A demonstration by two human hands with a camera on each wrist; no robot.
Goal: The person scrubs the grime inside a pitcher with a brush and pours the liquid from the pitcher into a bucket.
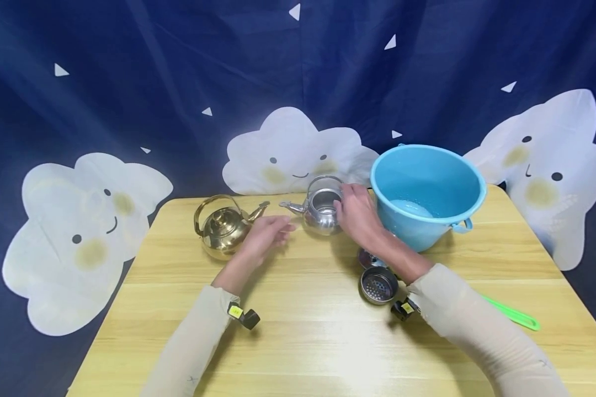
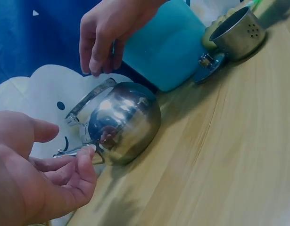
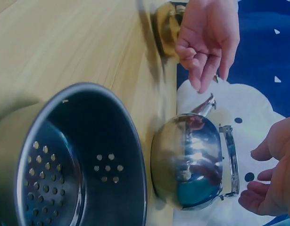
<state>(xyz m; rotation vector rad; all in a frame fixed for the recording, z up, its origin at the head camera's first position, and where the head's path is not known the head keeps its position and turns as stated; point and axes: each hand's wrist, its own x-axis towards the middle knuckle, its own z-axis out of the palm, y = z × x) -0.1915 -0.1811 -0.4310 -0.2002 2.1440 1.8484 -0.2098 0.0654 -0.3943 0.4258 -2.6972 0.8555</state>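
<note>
A lidless silver teapot (image 1: 323,220) stands on the table with its spout to the left and its hoop handle upright. My left hand (image 1: 265,234) is by the spout tip, fingers loosely extended; it holds nothing. In the right wrist view my right hand (image 3: 277,169) hovers just off the teapot's handle (image 3: 232,162), fingers relaxed and a gap between them. Left of the silver teapot sits a gold teapot (image 1: 223,231), its lid on, partly behind my left hand. A perforated metal strainer cup (image 1: 379,285) lies below my right forearm, beside a shiny lid (image 1: 367,259).
A light blue bucket (image 1: 427,220) with water in the bottom stands at the back right, close to my right hand. From under my right sleeve sticks out a green handle (image 1: 514,313). A dark blue curtain (image 1: 298,66) with cloud prints hangs behind the wooden table (image 1: 298,331).
</note>
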